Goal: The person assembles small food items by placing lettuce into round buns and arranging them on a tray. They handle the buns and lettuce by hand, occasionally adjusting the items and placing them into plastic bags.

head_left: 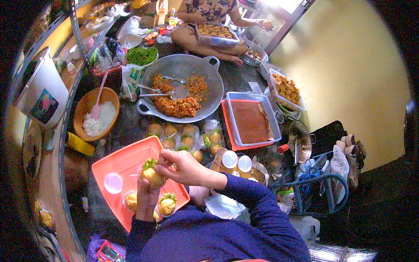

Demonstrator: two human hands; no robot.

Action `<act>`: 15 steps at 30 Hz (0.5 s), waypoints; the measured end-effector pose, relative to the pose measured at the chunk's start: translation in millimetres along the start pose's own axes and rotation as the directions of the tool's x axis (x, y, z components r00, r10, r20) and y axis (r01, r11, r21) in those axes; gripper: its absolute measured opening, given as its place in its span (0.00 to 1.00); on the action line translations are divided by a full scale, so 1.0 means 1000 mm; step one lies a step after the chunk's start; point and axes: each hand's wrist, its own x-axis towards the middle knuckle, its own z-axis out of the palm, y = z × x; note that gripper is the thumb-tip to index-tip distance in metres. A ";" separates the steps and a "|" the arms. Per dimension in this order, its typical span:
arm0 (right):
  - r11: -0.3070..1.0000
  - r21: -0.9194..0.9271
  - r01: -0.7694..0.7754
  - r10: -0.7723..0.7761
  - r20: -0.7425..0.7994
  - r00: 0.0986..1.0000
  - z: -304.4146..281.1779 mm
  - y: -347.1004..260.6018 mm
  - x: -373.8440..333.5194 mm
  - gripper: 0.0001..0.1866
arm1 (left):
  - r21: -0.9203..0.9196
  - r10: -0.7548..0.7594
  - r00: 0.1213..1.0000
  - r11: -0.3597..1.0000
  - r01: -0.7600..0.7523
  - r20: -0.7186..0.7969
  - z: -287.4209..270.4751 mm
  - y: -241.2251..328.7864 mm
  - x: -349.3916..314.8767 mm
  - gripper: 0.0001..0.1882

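So the left hand (147,194) has the stuffed bun (153,178) cupped from below, lettuce frilling out at its 12. The right hand (185,168) comes in from 3 o'clock, fingers bent against the bun's edge; can't tell if they're actually pinching it or just touching. The bun is above the orange tray (111,163).

My worry: squeeze too hard from both sides and that soft-looking bread probably splits, or the lettuce pops out. Too loose on the left and a nudge from the right could roll it off. If it drops toward 5 o'clock it'd likely smack the other lettuce bun (167,206). The clear plastic cup (114,183) at 9 looks light, so a wrist swing could flip it.

Also watch the right sleeve (255,198): the white-topped containers (237,162) at 3 o'clock are just beside it, and a careless elbow might tip one.
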 end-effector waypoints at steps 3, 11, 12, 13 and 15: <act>0.995 -0.010 -0.102 0.102 -0.012 0.995 -0.006 0.001 0.000 0.13 | -0.036 0.015 0.999 0.999 -0.014 0.034 -0.001 -0.001 0.000 0.44; 0.996 0.010 -0.094 0.092 0.108 0.990 -0.017 0.004 -0.003 0.14 | 0.012 -0.055 0.997 0.998 0.054 0.048 0.008 -0.003 0.000 0.41; 0.990 0.062 -0.128 0.117 0.161 0.980 -0.021 0.005 -0.003 0.14 | -0.015 -0.049 0.998 0.999 0.050 0.046 0.005 -0.003 0.000 0.41; 0.981 0.140 -0.134 0.110 0.166 0.980 -0.027 0.007 -0.006 0.15 | -0.020 -0.067 0.998 0.998 0.066 -0.012 0.001 -0.004 -0.001 0.40; 0.989 0.059 -0.137 0.133 0.063 0.989 -0.044 0.012 -0.004 0.12 | -0.003 -0.062 0.998 0.998 0.062 -0.022 -0.010 -0.005 0.000 0.40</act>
